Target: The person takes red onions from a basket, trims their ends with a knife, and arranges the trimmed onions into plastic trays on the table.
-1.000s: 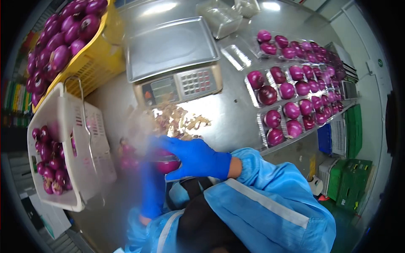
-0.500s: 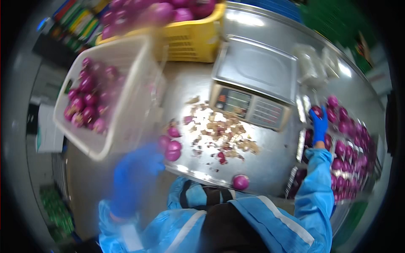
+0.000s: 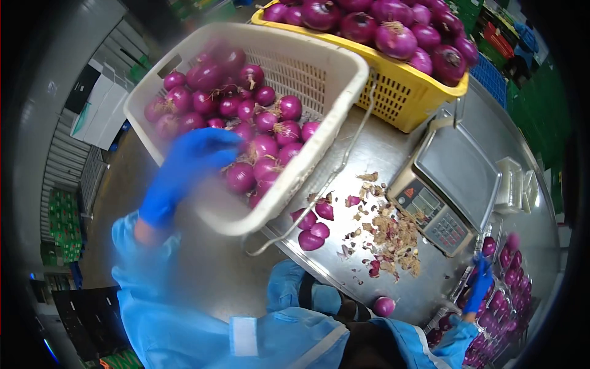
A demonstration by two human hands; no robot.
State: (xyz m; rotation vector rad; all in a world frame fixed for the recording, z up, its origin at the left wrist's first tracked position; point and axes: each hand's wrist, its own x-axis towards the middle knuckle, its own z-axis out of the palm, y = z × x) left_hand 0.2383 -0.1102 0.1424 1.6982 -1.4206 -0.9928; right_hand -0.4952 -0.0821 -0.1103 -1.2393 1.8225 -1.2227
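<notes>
My left hand (image 3: 190,163), in a blue glove, reaches over the near wall of a white plastic basket (image 3: 353,80). Its fingers are curved and apart, close above the red onions (image 3: 264,147) inside, and nothing shows in its grasp. Far to the right, my gloved right hand (image 3: 481,283) is among red onions packed in clear trays (image 3: 501,301). Its fingers are small and blurred, so their grip is unclear. One blurred onion (image 3: 513,241) is just beyond that hand. A lone onion (image 3: 384,306) sits at the steel table's near edge.
A yellow crate (image 3: 405,92) heaped with onions stands behind the white basket. The scale (image 3: 458,178) is on the steel table, with dry onion skins (image 3: 393,240) before it. Several onions (image 3: 311,240) lie near the basket's wire handle (image 3: 335,178). Clear empty trays (image 3: 510,184) are beside the scale.
The view has swung left. My left hand has risen from beside the table to over the white basket. My right hand has moved nearer along the onion trays; the onion it held is no longer distinguishable.
</notes>
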